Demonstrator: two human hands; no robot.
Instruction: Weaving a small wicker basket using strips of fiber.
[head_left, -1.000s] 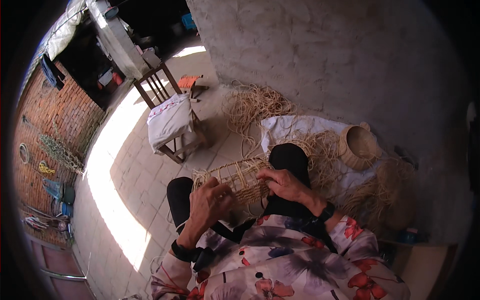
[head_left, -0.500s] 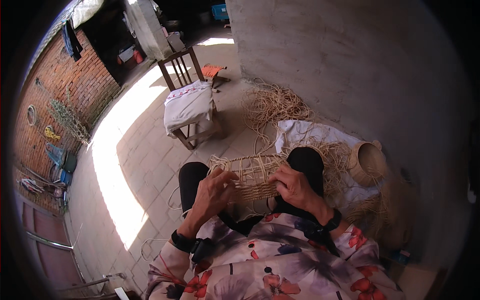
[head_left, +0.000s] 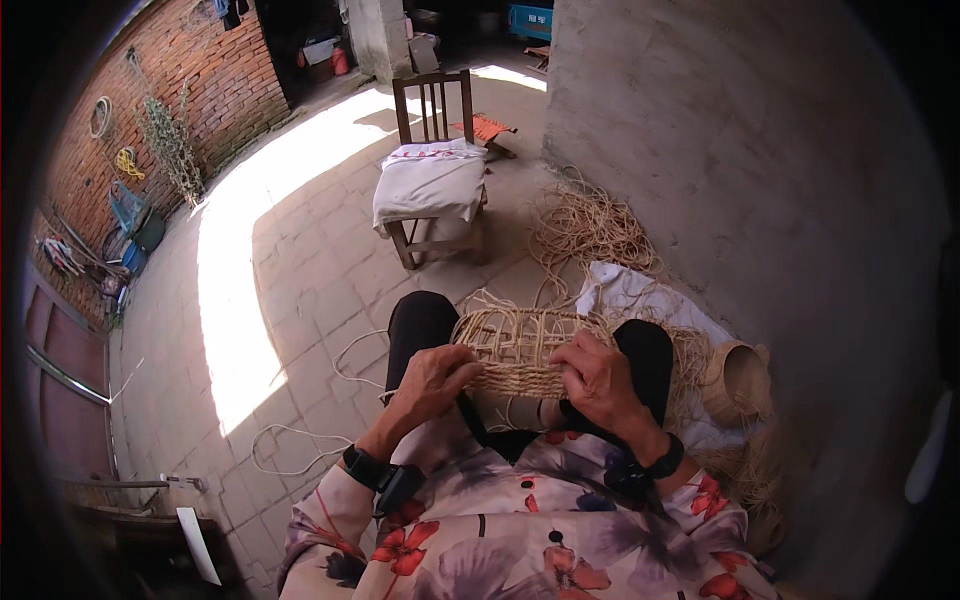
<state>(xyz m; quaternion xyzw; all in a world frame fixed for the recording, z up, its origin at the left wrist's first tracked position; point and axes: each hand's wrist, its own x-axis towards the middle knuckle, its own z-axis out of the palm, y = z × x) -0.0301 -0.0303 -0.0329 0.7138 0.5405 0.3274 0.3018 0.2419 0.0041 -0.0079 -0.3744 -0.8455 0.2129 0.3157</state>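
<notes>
A half-woven basket of pale straw cord (head_left: 517,379) sits over my lap between my knees. Its near wall is tightly woven, while the part behind is an open lattice of cords. My left hand (head_left: 432,382) grips the left end of the woven wall, thumb toward the weave. At the right end my right hand (head_left: 600,380) is closed on the same wall, its fingers bent over the rim. Loose cord (head_left: 362,352) trails off the left side by my knee. Fingertips on the far side of the weave are hidden.
A wooden chair with a white cloth (head_left: 430,188) stands ahead. Heaps of loose cord (head_left: 590,232) lie at right by the grey wall (head_left: 740,150), near a white sheet (head_left: 640,290) and a finished-looking round basket (head_left: 738,382). A brick wall (head_left: 190,80) runs along the left.
My view has turned, so the chair and cord heaps sit farther right. Both hands keep hold of the basket; the left has shifted slightly along its edge.
</notes>
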